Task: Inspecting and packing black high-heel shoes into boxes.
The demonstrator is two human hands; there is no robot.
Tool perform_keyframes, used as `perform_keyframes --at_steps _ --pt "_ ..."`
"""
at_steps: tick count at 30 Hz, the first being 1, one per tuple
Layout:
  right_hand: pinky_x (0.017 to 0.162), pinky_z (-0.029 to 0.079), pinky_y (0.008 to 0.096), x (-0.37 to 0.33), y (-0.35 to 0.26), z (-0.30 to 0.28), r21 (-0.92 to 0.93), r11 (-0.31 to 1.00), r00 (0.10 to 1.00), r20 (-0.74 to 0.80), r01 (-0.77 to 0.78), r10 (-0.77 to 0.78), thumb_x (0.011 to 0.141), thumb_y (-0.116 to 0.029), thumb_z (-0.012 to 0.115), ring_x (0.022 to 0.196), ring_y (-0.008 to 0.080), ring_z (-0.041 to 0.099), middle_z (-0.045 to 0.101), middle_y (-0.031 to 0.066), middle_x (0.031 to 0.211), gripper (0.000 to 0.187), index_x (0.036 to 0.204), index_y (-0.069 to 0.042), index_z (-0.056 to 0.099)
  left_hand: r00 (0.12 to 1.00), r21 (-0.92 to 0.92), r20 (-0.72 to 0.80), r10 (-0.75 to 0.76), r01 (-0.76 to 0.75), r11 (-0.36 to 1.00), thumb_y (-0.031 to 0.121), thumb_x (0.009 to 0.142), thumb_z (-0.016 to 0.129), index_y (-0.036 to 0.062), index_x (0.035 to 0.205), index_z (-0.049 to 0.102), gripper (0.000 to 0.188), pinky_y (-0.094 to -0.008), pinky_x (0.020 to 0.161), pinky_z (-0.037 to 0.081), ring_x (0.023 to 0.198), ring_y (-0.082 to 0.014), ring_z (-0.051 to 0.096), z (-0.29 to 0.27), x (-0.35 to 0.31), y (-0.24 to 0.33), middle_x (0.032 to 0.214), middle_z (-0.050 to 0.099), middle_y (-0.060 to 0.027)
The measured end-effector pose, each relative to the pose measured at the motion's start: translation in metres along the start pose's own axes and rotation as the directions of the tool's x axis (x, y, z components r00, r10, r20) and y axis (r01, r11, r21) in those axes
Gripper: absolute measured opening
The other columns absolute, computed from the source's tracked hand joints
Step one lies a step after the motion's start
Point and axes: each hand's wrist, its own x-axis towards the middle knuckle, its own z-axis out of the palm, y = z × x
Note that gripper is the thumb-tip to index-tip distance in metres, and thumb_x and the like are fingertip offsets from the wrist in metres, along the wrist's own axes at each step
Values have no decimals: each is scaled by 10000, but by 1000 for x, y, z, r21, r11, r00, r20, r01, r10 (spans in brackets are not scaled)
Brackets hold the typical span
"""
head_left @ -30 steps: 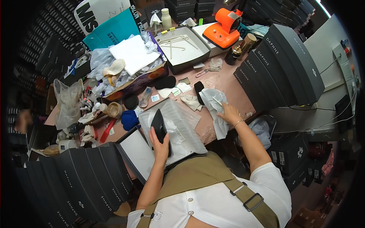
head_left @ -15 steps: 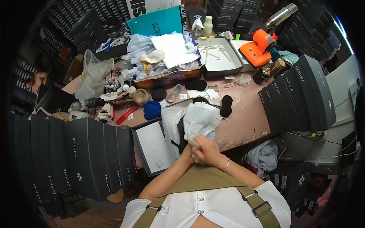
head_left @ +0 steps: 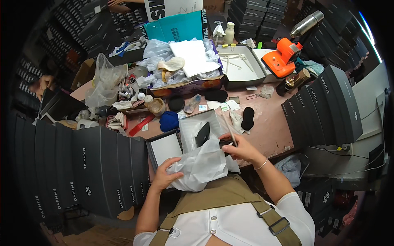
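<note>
And my hands are apart! Half a second back they met on the bunched paper [head_left: 201,166]; now it's spread between my left hand [head_left: 166,174] and right hand [head_left: 241,149], the stick [head_left: 229,128] showing again. A second ago it lay beside the box [head_left: 196,115]; now it's across it.

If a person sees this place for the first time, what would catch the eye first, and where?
Probably the bright orange device, at the back of the pink table, right of centre. Then the teal panel, upper left of centre, and the white sheet in the left hand, low in the middle. Dark boxes crowd both sides.
</note>
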Motion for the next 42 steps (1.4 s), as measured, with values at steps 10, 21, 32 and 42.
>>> perform_keyframes --at_steps 10,21,32,42 --pt "344 301 176 9 39 -23 485 835 895 -446 261 -20 889 -323 606 486 99 500 560 69 836 453 1218 -61 437 985 892 15 -173 65 448 319 681 783 38 1217 551 648 -577 1023 282 1223 -396 400 -19 13 -82 1263 520 -164" --pt "561 420 259 -3 33 28 -356 902 969 112 244 -219 839 -258 678 599 111 527 599 78 895 399 1153 -33 578 911 -974 -184 -369 -120 190 761 800 439 -4 1138 518 839 -397 873 498 938 -247 596 87 80 19 1032 589 -127" --pt "683 500 462 63 -20 -53 -894 277 935 324 352 -144 852 -208 539 737 385 614 584 190 901 202 907 -15 559 914 -916 17 -405 177 361 781 831 295 10 1033 568 843 -360 659 568 698 -265 659 86 98 22 812 644 -169" --pt "687 503 423 95 -36 19 -763 225 779 512 606 -364 740 -303 735 762 361 613 593 149 844 383 951 -36 558 924 -987 157 -347 154 -36 752 840 340 -2 1244 486 867 -497 864 508 1018 -331 585 96 75 20 1151 574 -182"
